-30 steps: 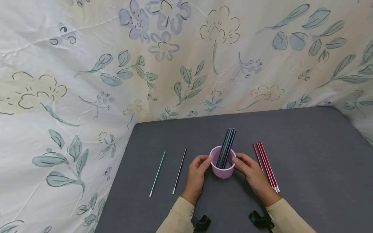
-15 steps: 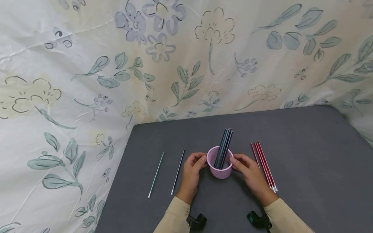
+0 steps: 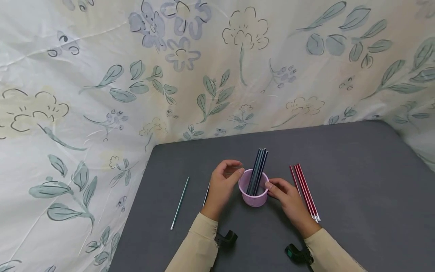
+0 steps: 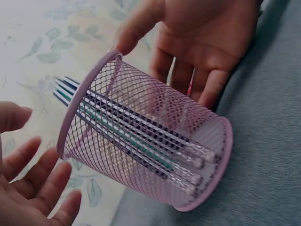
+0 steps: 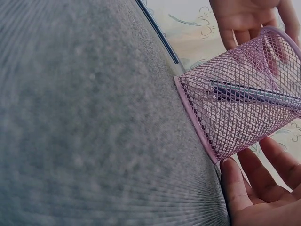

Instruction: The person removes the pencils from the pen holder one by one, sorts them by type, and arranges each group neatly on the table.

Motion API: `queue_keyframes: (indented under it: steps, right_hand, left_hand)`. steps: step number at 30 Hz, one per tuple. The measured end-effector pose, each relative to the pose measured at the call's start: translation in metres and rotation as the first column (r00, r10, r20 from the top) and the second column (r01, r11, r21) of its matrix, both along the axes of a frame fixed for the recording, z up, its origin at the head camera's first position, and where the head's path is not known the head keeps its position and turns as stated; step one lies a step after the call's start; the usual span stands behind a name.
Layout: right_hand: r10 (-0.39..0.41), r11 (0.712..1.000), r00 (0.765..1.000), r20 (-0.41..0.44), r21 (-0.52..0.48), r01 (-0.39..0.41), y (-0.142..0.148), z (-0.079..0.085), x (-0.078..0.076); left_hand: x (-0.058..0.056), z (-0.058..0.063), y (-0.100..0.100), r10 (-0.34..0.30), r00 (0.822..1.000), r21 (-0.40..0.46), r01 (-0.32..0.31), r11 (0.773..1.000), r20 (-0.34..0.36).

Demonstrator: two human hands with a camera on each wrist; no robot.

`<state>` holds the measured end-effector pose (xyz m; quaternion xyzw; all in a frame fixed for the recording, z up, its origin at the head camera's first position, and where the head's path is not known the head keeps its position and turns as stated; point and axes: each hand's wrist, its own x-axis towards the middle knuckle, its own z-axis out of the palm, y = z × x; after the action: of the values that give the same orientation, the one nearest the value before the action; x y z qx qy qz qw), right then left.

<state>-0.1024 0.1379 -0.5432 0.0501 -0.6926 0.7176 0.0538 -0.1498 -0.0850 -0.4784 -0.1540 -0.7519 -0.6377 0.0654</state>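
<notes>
A pink mesh pencil cup stands upright on the grey tabletop, holding a bundle of dark and green pencils whose eraser ends point down. My right hand holds the cup's right side, thumb at the rim and fingers along the outer wall. My left hand is raised beside the left rim, fingers loosely bent. In the left wrist view, a gap shows between the left hand and the cup. The right wrist view has the right hand's fingertips near the cup's base.
On the left lies a teal pencil. A dark pencil beside it is partly hidden by the left hand. Several red pencils lie just right of the right hand. A floral cloth hangs behind and left of the table.
My left hand has let go of the cup and risen up and away from its left rim, now covering part of the dark pencil. The right hand stays on the cup.
</notes>
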Motion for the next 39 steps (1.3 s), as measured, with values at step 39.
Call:
queue_keyframes:
  steps: [39]
  right_hand:
    - [-0.006, 0.999, 1.000, 0.020, 0.049, 0.005, 0.002, 0.002, -0.002]
  left_hand:
    - [-0.024, 0.003, 0.023, -0.065, 0.998, -0.090, 0.066, 0.994, 0.017]
